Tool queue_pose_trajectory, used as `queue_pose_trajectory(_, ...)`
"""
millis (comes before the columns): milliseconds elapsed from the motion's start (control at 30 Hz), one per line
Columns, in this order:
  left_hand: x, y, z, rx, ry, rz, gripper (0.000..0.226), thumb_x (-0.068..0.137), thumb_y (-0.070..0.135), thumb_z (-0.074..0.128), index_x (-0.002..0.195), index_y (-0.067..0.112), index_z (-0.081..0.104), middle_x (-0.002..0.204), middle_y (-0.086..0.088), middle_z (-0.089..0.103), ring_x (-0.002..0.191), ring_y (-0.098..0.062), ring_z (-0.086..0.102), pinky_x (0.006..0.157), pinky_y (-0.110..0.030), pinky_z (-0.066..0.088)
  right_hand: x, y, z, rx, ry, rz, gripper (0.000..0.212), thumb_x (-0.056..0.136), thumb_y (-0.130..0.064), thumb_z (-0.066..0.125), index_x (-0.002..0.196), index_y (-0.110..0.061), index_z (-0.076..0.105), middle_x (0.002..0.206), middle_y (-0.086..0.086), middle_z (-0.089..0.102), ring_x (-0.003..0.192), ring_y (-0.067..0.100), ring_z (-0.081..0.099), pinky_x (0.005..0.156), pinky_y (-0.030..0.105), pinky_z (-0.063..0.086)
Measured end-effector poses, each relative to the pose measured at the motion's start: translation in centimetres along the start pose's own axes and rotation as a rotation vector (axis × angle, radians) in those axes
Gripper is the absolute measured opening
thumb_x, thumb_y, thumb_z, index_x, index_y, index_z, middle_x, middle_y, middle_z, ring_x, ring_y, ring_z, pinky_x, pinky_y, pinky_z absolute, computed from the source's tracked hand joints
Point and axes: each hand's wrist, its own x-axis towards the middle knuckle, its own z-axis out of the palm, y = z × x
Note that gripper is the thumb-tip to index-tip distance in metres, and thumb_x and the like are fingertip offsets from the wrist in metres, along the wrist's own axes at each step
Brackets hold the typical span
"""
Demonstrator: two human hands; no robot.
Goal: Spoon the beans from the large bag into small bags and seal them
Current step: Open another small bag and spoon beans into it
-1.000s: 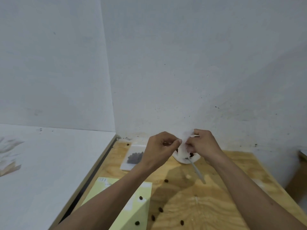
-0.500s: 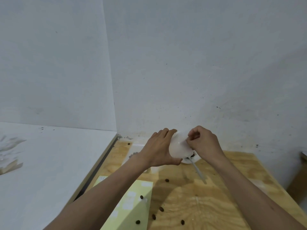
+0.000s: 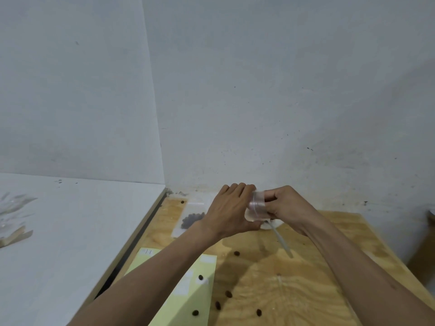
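I see a small clear bag (image 3: 255, 208) held up between both hands, above the far end of the wooden table (image 3: 306, 290). My left hand (image 3: 229, 211) lies against the bag's left side with its fingers fairly straight and the thumb underneath, cradling it. My right hand (image 3: 283, 205) has its fingers curled and pinches the bag's right edge near the top. The plastic is blurred, and I cannot tell whether the bag is sealed or what is in it.

Just below the hands, a white bowl (image 3: 274, 224) rests on the table, mostly hidden by them. A pale spoon handle (image 3: 281, 240) slants out of it toward me. To the left of the left hand, another clear bag (image 3: 191, 220) lies flat on the table with a dark cluster of beans inside.

Nearer to me, loose beans (image 3: 236, 253) are scattered across the wood. A few sit on a yellow-green sheet (image 3: 188, 290) that lies at the table's left edge. A white surface (image 3: 70, 231) adjoins the table on the left, and pale walls (image 3: 259, 90) meet in a corner behind.
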Motion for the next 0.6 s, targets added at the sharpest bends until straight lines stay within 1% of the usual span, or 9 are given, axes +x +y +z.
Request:
queue_pose_trajectory(67,0.3,-0.6,-0.2,-0.05,-0.072,-0.062,0.075,0.07,0.065,0.06,0.12,0.009,0.057,0.104,-0.001,0.064,0.089,-0.023,0.059,0.077,-0.033,0.044,0.1,0.6,-0.5,-0.055,0.027,-0.059,0.01,0.087,-0.017,0.075,0.095,-0.017,0.082,0.08,0.001,0.075,0.074,0.016,0.069,0.074,0.027,0.054)
queue_pose_trajectory(133,0.3,-1.2,-0.3,-0.104,-0.129,-0.19,0.075,0.074,0.06,0.069,0.127,0.011,0.051,0.115,0.001,0.061,0.098,-0.023,0.058,0.083,-0.033,0.043,0.4,1.7,-1.7,-0.191,0.193,-0.127,0.018,0.088,-0.011,0.074,0.096,-0.024,0.082,0.09,-0.011,0.078,0.082,0.0,0.071,0.077,0.009,0.051)
queue_pose_trajectory(200,0.2,-1.6,-0.7,-0.235,-0.178,-0.374,0.076,0.076,0.056,0.076,0.133,0.015,0.048,0.121,0.003,0.057,0.103,-0.02,0.056,0.082,-0.029,0.04,0.2,3.5,-3.4,-0.42,0.284,-0.164,0.031,0.088,-0.002,0.07,0.102,-0.028,0.08,0.101,-0.012,0.076,0.088,-0.007,0.066,0.075,0.004,0.048)
queue_pose_trajectory(300,0.4,-2.1,-0.5,-0.538,-0.256,-0.623,0.069,0.08,0.056,0.077,0.13,0.016,0.051,0.119,0.007,0.056,0.105,-0.015,0.054,0.082,-0.028,0.041,-0.9,6.9,-4.9,-0.864,0.097,-0.08,0.054,0.086,-0.017,0.075,0.127,-0.049,0.061,0.119,-0.014,0.06,0.098,0.006,0.061,0.076,0.021,0.05)
queue_pose_trajectory(367,0.9,-2.1,-0.1,-0.788,-0.324,-0.755,0.065,0.08,0.059,0.076,0.126,0.017,0.057,0.12,0.005,0.061,0.109,-0.018,0.058,0.087,-0.033,0.045,-1.8,8.9,-4.6,-1.0,-0.052,-0.05,0.066,0.086,-0.035,0.076,0.14,-0.056,0.045,0.127,-0.019,0.045,0.098,0.005,0.055,0.07,0.022,0.044)
queue_pose_trajectory(433,1.5,-1.6,0.7,-0.946,-0.39,-0.813,0.055,0.082,0.057,0.075,0.119,0.019,0.064,0.118,0.002,0.066,0.107,-0.017,0.062,0.088,-0.032,0.049,-2.5,10.0,-3.5,-1.054,-0.066,-0.177,0.058,0.087,-0.045,0.072,0.138,-0.057,0.047,0.129,-0.021,0.042,0.088,-0.002,0.05,0.062,0.012,0.034)
queue_pose_trajectory(500,2.0,-1.0,1.8,-0.991,-0.462,-0.849,0.059,0.081,0.059,0.073,0.122,0.018,0.062,0.124,0.002,0.062,0.109,-0.016,0.06,0.09,-0.031,0.048,-2.4,11.0,-2.5,-1.067,0.054,-0.363,0.036,0.089,-0.044,0.07,0.124,-0.048,0.063,0.12,-0.017,0.056,0.075,-0.004,0.054,0.054,0.007,0.03)
queue_pose_trajectory(567,2.5,-0.6,3.1,-1.009,-0.516,-0.905,0.086,0.072,0.068,0.075,0.135,0.014,0.053,0.133,0.003,0.054,0.118,-0.02,0.054,0.1,-0.034,0.045,-1.6,11.7,-2.0,-1.075,0.267,-0.517,0.023,0.093,-0.037,0.065,0.114,-0.033,0.072,0.101,-0.01,0.065,0.062,0.006,0.063,0.042,0.017,0.04)
queue_pose_trajectory(600,2.7,-0.6,3.9,-1.015,-0.525,-0.935,0.099,0.067,0.071,0.075,0.141,0.01,0.05,0.139,0.001,0.051,0.122,-0.022,0.052,0.105,-0.036,0.044,-1.2,11.8,-1.9,-1.091,0.389,-0.549,0.024,0.095,-0.036,0.057,0.11,-0.026,0.074,0.093,-0.007,0.065,0.057,0.012,0.065,0.037,0.024,0.042)
